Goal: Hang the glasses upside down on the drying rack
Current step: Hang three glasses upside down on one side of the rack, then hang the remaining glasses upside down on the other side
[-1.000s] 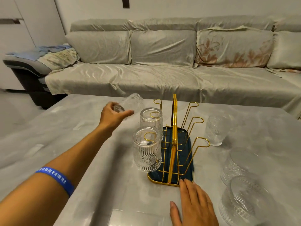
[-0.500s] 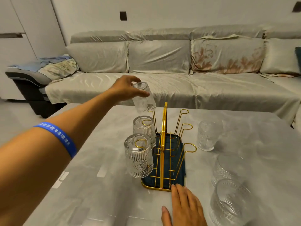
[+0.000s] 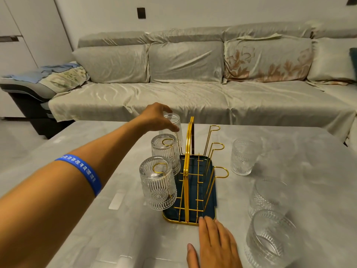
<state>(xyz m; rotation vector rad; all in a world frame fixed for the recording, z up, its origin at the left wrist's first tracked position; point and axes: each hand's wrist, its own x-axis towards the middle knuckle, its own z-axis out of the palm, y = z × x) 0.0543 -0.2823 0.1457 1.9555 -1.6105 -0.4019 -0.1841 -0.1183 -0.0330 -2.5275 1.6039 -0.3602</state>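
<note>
The left hand [image 3: 155, 118] grips an upturned glass [image 3: 173, 126] from above, fingers wrapped round its base, at the far left peg of the rack [image 3: 190, 182]; whether the glass already sits on the peg cannot be told, as the hand and the next glass hide it. Two more glasses hang mouth down on the left pegs, the middle one [image 3: 165, 151] just in front of the held glass and the near one [image 3: 158, 182] closest to the camera, each with a gold loop showing through its base. The three pegs on the right side stand bare. The right hand [image 3: 214, 242] lies flat and open on the table [image 3: 77, 219], fingertips touching the rack's near gold rim. On the table to the right, an upright glass [image 3: 242, 156] stands near the rack, and two others [image 3: 268, 196] [image 3: 270, 236] sit nearer the camera. A blue wristband [image 3: 83, 171] circles the left forearm. A sofa [image 3: 193, 78] lies behind the table.
</note>
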